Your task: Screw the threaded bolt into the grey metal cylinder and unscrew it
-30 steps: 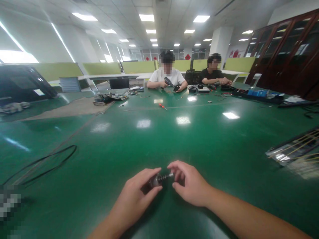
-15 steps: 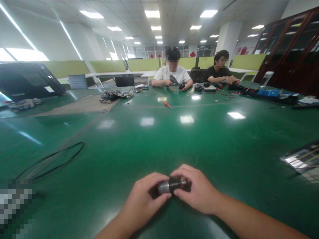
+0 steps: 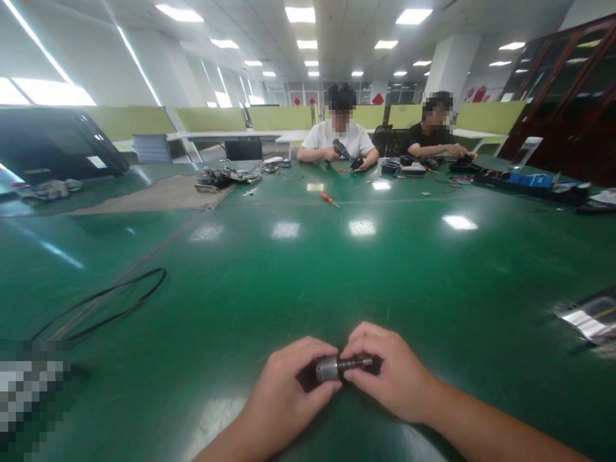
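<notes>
Low in the middle of the view, my left hand [image 3: 294, 378] curls its thumb and fingers around the thick silver end of a metal cylinder with a stepped shaft [image 3: 328, 369]. My right hand [image 3: 385, 366] pinches the thinner, ringed shaft end between thumb and fingertips. The piece lies roughly level, with its narrow tip pointing right, just over the green tabletop [image 3: 289, 289]. Parts of it are covered by my fingers, and its exact kind cannot be made out.
A black cable loop [image 3: 139, 282] lies at the left. An orange-handled screwdriver [image 3: 329, 199] lies farther back. Across the table, a person in white [image 3: 359, 138] holds a power drill [image 3: 342, 150], beside a person in black [image 3: 426, 138]. A shiny framed item [image 3: 584, 321] sits at the right edge.
Both hands and the metal cylinder appear slightly farther right, while the whole view has shifted a little. More of the ringed shaft shows between my right fingers.
</notes>
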`<state>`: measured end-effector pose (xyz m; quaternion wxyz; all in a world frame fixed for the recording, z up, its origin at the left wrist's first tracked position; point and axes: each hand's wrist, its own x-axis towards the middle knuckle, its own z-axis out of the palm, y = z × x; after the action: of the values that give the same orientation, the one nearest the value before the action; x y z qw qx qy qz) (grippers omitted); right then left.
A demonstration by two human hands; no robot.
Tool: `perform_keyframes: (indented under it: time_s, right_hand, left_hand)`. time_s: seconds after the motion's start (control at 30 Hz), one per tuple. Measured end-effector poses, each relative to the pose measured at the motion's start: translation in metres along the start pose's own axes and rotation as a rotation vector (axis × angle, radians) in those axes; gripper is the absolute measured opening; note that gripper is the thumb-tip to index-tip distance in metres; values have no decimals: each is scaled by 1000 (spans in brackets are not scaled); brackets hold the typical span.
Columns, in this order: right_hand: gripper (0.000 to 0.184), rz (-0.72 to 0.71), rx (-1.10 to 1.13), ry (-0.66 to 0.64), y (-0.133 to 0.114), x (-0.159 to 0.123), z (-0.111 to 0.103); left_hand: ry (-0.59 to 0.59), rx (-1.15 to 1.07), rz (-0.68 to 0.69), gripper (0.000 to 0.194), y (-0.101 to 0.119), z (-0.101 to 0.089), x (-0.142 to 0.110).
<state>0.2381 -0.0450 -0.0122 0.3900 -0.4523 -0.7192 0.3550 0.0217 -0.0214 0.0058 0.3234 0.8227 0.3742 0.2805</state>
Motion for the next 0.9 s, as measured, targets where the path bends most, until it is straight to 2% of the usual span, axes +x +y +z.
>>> perform_keyframes:
  time_s: [0.33,0.9]
  right_hand:
    - [18,33,-2,-24,0,-1,1]
    - [9,-1,10,-3,-4,-1,-4]
  left_hand:
    - [13,-18,-18,23,1,2,0]
    - [62,1,14,20,2,2,7]
